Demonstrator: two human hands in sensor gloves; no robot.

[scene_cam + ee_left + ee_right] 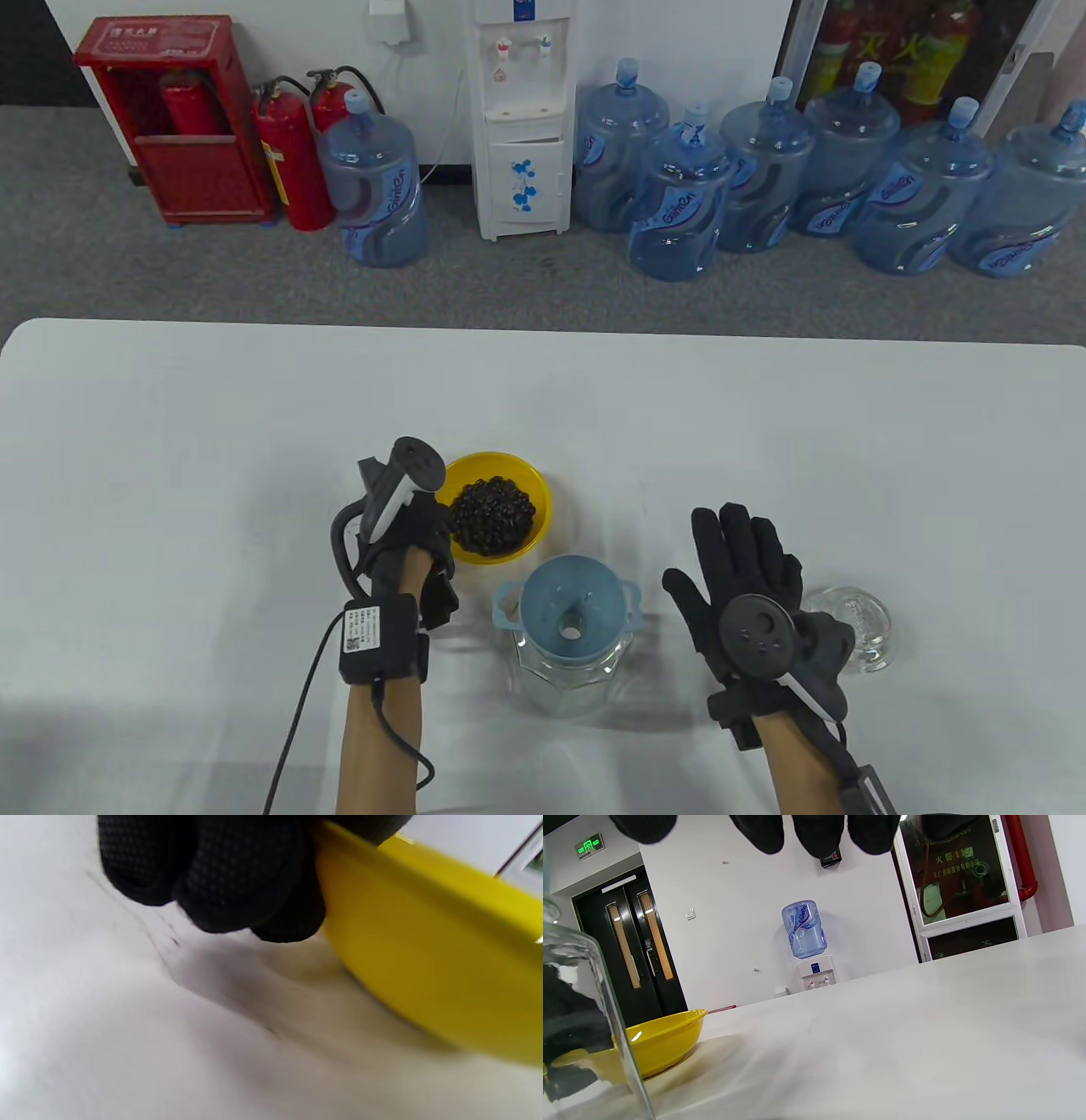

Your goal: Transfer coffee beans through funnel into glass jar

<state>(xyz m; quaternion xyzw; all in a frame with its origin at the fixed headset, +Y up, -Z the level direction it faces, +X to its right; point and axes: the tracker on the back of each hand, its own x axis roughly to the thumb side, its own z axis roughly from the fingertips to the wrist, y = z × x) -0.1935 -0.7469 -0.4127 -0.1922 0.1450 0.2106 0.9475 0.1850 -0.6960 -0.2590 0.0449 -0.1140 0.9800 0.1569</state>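
Note:
A yellow bowl [536, 488] of dark coffee beans [492, 514] sits on the white table. My left hand [437, 535] grips the bowl's left rim. In the left wrist view my curled fingers [237, 878] press against the bowl's outer wall [424, 955]. A blue funnel [543, 607] sits in the mouth of a clear glass jar [560, 683] just in front of the bowl. My right hand [738, 560] hovers open with fingers spread, right of the jar and touching nothing. The right wrist view shows the jar's wall [581, 1018] and the bowl [661, 1043].
A clear glass lid [861, 624] lies on the table [212, 441] just right of my right hand. Water bottles, a dispenser and fire extinguishers stand on the floor beyond the table's far edge.

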